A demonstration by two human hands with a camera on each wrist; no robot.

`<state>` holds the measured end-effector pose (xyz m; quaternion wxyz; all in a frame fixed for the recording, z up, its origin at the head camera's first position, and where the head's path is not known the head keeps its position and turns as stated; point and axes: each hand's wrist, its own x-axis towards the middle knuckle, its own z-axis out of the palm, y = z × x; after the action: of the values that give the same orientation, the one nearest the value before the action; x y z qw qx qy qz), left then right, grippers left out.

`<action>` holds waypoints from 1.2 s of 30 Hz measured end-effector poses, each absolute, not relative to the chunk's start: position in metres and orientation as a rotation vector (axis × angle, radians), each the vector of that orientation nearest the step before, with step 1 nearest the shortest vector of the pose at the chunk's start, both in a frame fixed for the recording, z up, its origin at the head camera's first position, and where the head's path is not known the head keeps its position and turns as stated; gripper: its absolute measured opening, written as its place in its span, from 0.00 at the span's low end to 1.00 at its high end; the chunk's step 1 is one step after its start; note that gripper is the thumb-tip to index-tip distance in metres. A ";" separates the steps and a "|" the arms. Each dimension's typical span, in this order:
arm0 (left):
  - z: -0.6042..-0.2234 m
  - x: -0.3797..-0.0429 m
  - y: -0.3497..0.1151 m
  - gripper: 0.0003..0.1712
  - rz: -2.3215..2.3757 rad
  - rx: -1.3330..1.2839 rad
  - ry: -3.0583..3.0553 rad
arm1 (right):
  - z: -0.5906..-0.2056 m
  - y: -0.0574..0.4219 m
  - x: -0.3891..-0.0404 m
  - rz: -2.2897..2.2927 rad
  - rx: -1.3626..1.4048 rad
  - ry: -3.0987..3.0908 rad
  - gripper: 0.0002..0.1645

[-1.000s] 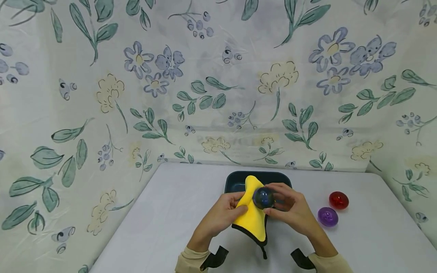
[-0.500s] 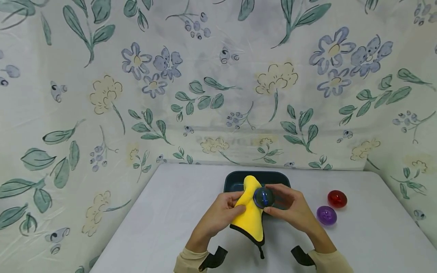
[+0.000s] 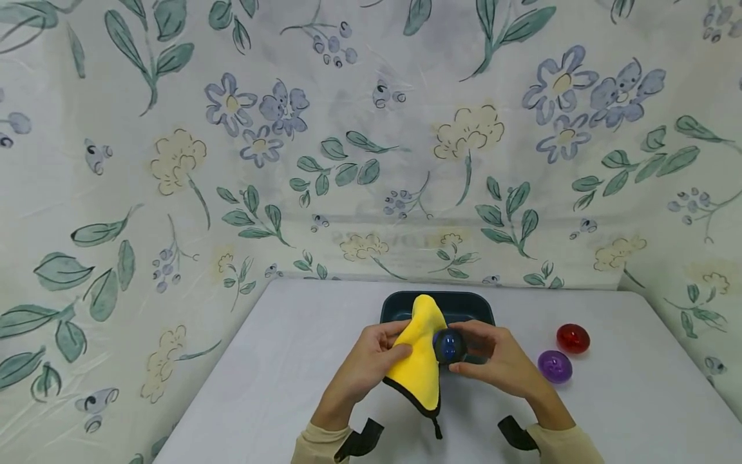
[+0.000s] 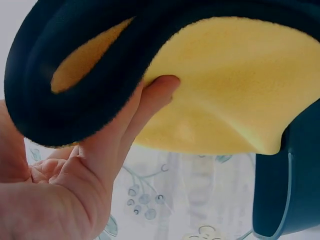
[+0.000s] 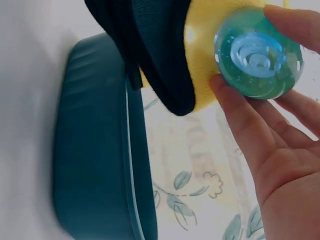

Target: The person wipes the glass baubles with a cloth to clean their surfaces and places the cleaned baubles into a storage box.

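A yellow cleaning cloth [image 3: 418, 361] with a black edge and a small hanging loop drapes from my left hand [image 3: 361, 361], pinched between thumb and fingers. My right hand [image 3: 503, 357] holds a translucent blue-green glass ball [image 3: 449, 346] by its sides, against the cloth's right side. In the right wrist view, the thumb and fingertips grip the rim of this ball [image 5: 259, 57], and the yellow fabric lies behind it. The left wrist view shows the cloth [image 4: 225, 85] folded over the left fingers, some of which are hidden.
Behind the hands stands a dark teal tray [image 3: 478, 305], partly covered by cloth and hands. On the white table [image 3: 278, 361] to the right lie a red translucent round piece [image 3: 573, 339] and a purple one [image 3: 554, 367]. A floral curtain [image 3: 348, 129] closes off the back.
The cloth and left hand have shifted a little to the left. The glass ball and right fingers sit slightly lower, and both hands keep their hold.
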<state>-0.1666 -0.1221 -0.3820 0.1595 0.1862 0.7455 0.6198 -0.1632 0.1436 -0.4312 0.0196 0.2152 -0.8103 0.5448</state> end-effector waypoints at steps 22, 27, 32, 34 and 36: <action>-0.382 -0.163 -0.130 0.30 1.659 0.633 2.159 | -0.423 0.130 -0.147 1.783 0.863 -2.457 0.32; -0.382 -0.162 -0.132 0.29 1.639 0.668 2.152 | -0.425 0.125 -0.143 1.760 0.821 -2.430 0.33; -0.384 -0.163 -0.134 0.28 1.621 0.691 2.137 | -0.426 0.121 -0.140 1.755 0.773 -2.403 0.34; -0.385 -0.163 -0.134 0.28 1.613 0.691 2.137 | -0.426 0.119 -0.140 1.759 0.779 -2.375 0.33; -0.386 -0.162 -0.134 0.27 1.607 0.692 2.132 | -0.426 0.118 -0.139 1.762 0.789 -2.340 0.34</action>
<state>-0.1625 -0.1343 -0.3855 0.1905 0.2465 0.7588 0.5720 -0.1395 0.1184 -0.4264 0.0540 0.2598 -0.7702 0.5799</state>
